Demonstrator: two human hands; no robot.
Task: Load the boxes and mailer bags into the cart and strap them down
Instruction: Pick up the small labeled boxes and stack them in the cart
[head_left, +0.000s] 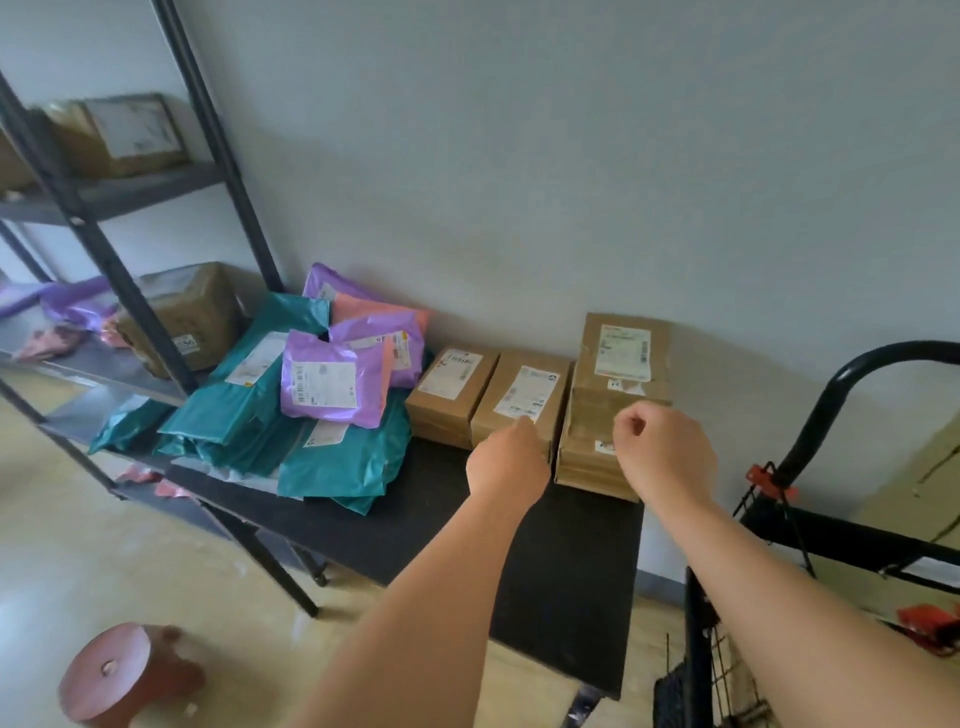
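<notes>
While reaching across the black table (519, 545), not yet lifting anything, so seemingly the very start of loading.

Head view: left hand (506, 465) over the near edge of the middle box (524, 397), fingers tucked behind its back; cannot tell whether gripping or merely hovering. Right hand (660, 452) curled in a loose fist, holding nothing, just in front of the stack of boxes (618, 364) at the right. Further left, the left box (449, 389) and a heap of mailer bags (311, 395) — all on the table, against the far wall. Cart (831, 540) near right, red strap hook (769, 480) on its frame.

Next move, likely: uncurl, clasp one box by both sides, swing right into the cart.
</notes>
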